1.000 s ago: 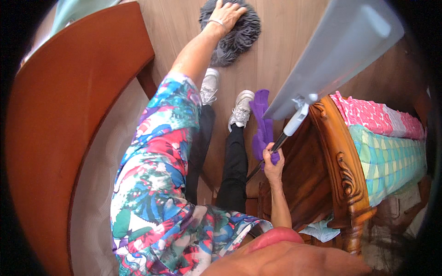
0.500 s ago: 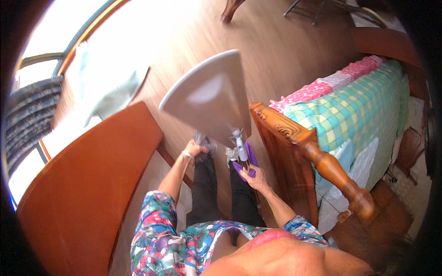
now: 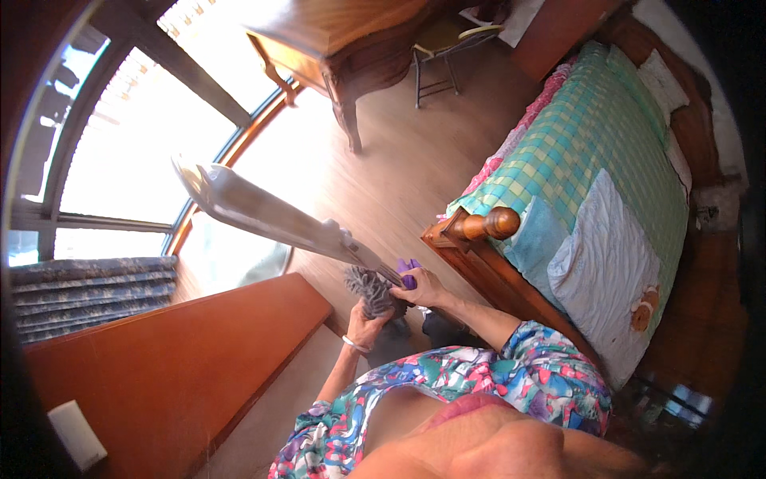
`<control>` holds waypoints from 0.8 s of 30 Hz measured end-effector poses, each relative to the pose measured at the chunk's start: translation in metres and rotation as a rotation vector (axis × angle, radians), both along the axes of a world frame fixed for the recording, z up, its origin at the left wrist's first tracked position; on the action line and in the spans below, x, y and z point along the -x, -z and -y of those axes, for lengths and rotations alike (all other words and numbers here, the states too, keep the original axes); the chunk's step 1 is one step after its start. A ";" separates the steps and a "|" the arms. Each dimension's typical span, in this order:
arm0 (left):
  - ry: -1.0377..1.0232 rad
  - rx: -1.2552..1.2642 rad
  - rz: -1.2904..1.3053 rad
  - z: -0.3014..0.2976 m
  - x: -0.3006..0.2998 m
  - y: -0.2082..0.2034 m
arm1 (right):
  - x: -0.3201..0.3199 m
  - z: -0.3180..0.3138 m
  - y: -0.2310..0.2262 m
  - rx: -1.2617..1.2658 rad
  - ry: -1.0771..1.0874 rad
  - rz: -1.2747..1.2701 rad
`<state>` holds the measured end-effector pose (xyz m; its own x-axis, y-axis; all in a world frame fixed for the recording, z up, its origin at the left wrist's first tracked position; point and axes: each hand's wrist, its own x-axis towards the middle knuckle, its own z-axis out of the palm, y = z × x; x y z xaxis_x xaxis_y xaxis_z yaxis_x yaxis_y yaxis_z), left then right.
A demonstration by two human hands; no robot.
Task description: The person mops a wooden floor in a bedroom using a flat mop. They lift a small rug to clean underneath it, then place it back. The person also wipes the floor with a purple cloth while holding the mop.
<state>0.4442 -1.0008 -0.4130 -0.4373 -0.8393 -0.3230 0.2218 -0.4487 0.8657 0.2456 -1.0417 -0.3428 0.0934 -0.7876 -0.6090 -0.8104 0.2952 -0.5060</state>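
Both hands gripping, mop held between bed and wooden panel.
Left hand [image 3: 369, 323] grasps the grey shaggy cloth [image 3: 365, 284]; right hand [image 3: 426, 289] is clenched around the mop's [image 3: 267, 209] pole and the purple cloth [image 3: 409, 276]. Mop's long axis slants from near right to far left, pale flat head pointing far left. Counted: one mop, two cloths, one wooden panel [image 3: 171, 351] left, one bed [image 3: 542, 160] right, one table [image 3: 319, 30] far.
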 end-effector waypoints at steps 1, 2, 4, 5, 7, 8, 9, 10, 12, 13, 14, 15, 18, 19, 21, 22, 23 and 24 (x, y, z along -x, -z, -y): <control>-0.072 -0.008 -0.027 -0.004 -0.003 -0.017 | -0.002 -0.002 -0.018 0.019 -0.063 -0.033; -0.099 -0.050 -0.038 -0.005 -0.009 -0.033 | -0.008 -0.007 -0.033 0.142 -0.056 -0.022; -0.138 -0.022 -0.032 -0.009 -0.020 -0.060 | -0.011 -0.014 -0.058 0.309 -0.010 0.026; -0.154 -0.003 -0.110 -0.009 -0.026 -0.071 | -0.013 -0.019 -0.068 0.372 0.030 0.063; -0.157 0.075 -0.291 -0.018 -0.035 -0.094 | -0.012 -0.023 -0.082 0.195 0.099 0.229; -0.128 0.033 -0.297 -0.024 -0.040 -0.106 | -0.011 -0.025 -0.088 0.036 0.119 0.278; -0.113 0.153 -0.298 -0.025 -0.042 -0.115 | -0.011 -0.026 -0.092 -0.003 0.062 0.410; -0.156 0.137 -0.279 -0.033 -0.044 -0.126 | -0.012 -0.029 -0.095 0.048 0.061 0.509; -0.188 0.245 -0.231 -0.040 -0.045 -0.142 | -0.015 -0.031 -0.100 -0.107 0.004 0.553; -0.164 0.203 -0.172 -0.041 -0.046 -0.148 | -0.017 -0.030 -0.103 0.062 -0.030 0.477; -0.166 0.199 -0.150 -0.043 -0.045 -0.152 | -0.020 -0.032 -0.105 0.175 -0.063 0.343; -0.216 0.128 -0.146 -0.043 -0.044 -0.154 | -0.022 -0.033 -0.109 0.352 -0.103 0.282; -0.425 -0.044 -0.203 -0.042 -0.044 -0.145 | -0.030 -0.039 -0.118 0.210 0.119 0.510; -0.492 -0.115 -0.222 -0.042 -0.044 -0.137 | -0.032 -0.042 -0.121 0.247 0.137 0.528; -0.564 -0.183 -0.232 -0.040 -0.044 -0.116 | -0.034 -0.047 -0.122 0.306 0.154 0.568; -0.492 -0.174 -0.161 -0.039 -0.044 -0.104 | -0.034 -0.050 -0.121 0.292 0.139 0.579; -0.451 -0.190 -0.030 -0.039 -0.043 -0.092 | -0.035 -0.053 -0.117 0.302 0.128 0.593; -0.431 -0.165 0.060 -0.038 -0.041 -0.080 | -0.035 -0.055 -0.112 0.353 0.113 0.647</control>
<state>0.4851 -0.9632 -0.3329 -0.0365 -0.8757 -0.4815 0.3698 -0.4594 0.8075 0.2801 -0.9866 -0.2307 0.2545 -0.9523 -0.1684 -0.2927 0.0900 -0.9519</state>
